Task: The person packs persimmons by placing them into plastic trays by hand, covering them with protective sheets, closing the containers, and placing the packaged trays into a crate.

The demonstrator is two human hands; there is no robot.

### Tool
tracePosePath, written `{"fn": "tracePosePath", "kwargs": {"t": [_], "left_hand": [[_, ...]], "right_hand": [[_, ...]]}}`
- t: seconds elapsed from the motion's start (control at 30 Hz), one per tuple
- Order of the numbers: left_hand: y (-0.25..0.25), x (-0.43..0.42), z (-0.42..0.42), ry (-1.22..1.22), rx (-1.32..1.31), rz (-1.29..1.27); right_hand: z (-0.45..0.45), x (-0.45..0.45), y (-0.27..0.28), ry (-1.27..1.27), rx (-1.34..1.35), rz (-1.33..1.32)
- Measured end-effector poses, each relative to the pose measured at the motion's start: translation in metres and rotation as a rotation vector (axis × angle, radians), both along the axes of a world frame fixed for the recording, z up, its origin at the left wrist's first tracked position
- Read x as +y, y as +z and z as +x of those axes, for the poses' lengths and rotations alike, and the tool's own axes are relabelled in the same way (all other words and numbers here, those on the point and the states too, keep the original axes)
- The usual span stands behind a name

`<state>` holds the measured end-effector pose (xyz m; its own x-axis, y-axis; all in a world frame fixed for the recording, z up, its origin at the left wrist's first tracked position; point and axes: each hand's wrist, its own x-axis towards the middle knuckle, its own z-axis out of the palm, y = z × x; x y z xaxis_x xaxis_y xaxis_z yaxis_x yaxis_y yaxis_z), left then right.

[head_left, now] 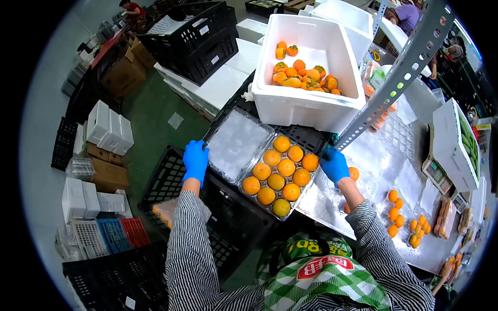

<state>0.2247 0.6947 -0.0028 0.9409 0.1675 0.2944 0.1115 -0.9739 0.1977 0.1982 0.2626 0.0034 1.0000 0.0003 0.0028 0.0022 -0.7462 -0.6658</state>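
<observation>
An open clear plastic clamshell box lies tilted before me, its cells filled with orange persimmons [276, 181]. Its clear lid [238, 142] is folded back to the left. My left hand [195, 161], in a blue glove, has its fingers closed at the lid's left edge. On the other side, my right hand [335, 166], also blue-gloved, is beside the box's upper right corner, near the metal post. Its fingertips are partly hidden against the dark crate, so its grip is unclear. Beneath the box is a black plastic crate [236, 207].
Behind the box stands a white foam box [308, 106] with loose persimmons. A perforated metal post [397, 78] rises at right, beside a metal table [373, 207] with loose oranges-coloured fruit and trays. Black crates [194, 41] are stacked at back left. Other people work in the background.
</observation>
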Motion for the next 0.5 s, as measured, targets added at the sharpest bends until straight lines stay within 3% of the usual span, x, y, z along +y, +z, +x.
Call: {"fn": "tracePosePath", "kwargs": {"t": [0.13, 0.27, 0.5], "left_hand": [[0.002, 0.010, 0.009, 0.047, 0.182, -0.016], [0.013, 0.003, 0.006, -0.014, 0.059, 0.120], [0.029, -0.005, 0.010, -0.088, -0.049, 0.121]], "right_hand": [[0.001, 0.005, 0.007, -0.030, 0.136, 0.039], [0.004, 0.002, 0.002, -0.035, 0.242, 0.038], [0.003, 0.003, 0.028, -0.012, 0.386, 0.003]]}}
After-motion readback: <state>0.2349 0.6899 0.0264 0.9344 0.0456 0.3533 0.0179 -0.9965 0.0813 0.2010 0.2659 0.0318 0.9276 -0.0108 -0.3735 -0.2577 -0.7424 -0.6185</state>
